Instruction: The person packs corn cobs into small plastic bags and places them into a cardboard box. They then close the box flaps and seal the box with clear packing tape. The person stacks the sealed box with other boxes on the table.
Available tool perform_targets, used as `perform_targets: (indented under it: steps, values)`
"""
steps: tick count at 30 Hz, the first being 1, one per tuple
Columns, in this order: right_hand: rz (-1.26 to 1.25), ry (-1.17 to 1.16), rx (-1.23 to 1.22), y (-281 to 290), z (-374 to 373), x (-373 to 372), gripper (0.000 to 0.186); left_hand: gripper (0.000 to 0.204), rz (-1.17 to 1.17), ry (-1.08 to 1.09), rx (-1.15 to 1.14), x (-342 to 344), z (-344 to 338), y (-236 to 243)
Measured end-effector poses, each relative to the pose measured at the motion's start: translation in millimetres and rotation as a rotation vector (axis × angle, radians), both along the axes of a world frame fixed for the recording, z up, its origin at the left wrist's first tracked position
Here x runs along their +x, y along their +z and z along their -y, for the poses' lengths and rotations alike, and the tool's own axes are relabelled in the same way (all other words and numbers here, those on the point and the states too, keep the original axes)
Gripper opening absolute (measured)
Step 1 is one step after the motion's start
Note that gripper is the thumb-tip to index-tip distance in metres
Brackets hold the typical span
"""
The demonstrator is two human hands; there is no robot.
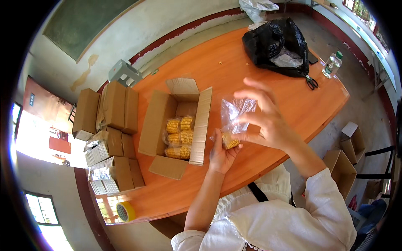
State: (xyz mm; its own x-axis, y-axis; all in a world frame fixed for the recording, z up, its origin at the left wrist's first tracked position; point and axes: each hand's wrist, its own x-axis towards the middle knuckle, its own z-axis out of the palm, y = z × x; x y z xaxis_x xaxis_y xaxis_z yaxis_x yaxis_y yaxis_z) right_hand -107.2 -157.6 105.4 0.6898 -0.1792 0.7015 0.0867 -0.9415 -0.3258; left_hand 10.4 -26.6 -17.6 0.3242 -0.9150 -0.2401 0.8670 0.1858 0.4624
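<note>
Corn point(229, 141) rests in the half-curled left hand point(222, 158).

In the open carton point(154, 125), bagged corn cobs point(186, 137) are packed; left of it, other cartons point(113, 108) are stacked; beyond it rightward, a plastic bag point(259, 46), scissors point(311, 82) and a water bottle point(332, 67) are placed.

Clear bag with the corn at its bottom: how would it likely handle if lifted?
The clear bag is probably floppy, since its upper film looks thin and wrinkled. The corn at the bottom likely makes that end heavier and firmer. The film's shiny surface may slip somewhat in the left hand.
</note>
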Motion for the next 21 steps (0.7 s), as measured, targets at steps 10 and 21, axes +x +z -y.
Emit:
perform_targets:
  steps: [10, 21]
  values:
    - [0.358, 0.225, 1.139, -48.6, 41.8, -42.3, 0.054, 0.041, -0.036, 0.01, -0.017, -6.4, 3.1, 9.6]
    - [0.09, 0.281, 1.245, -73.5, -24.4, 21.8, 0.028, 0.039, 0.094, -0.021, 0.046, -11.5, 4.3, 15.9]
